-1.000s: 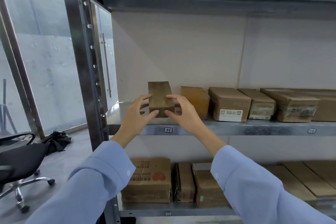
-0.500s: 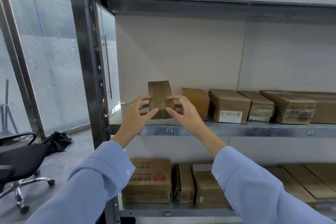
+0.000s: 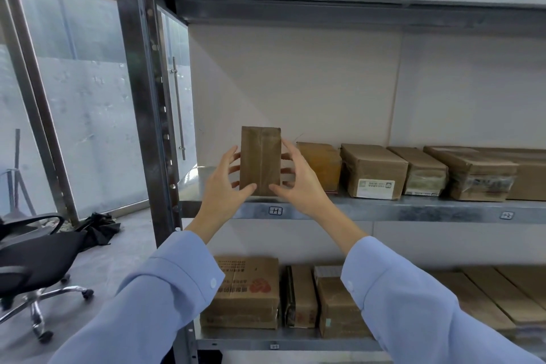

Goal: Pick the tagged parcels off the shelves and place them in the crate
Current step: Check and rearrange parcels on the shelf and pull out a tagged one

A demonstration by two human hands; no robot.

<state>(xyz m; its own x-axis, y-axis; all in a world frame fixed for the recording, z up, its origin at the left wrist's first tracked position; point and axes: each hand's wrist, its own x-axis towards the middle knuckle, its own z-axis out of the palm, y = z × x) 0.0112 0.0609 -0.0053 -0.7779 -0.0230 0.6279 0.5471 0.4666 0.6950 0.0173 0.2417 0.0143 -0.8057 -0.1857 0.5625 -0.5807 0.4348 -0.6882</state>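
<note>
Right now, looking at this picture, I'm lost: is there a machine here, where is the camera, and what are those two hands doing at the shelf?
There is no machine here: a person works with bare hands. The one camera sits on the person's head and looks forward and down, so you see roughly what that person sees. The left hand and the right hand grip a small brown parcel by its two sides, stood on end at the front of the metal shelf. I cannot tell whether it touches the shelf. To its right, other cardboard parcels lie in a row on that shelf, among them a labelled parcel. More boxes sit on the shelf below, and an office chair stands on the floor at the left. The crate is not in view.
</note>
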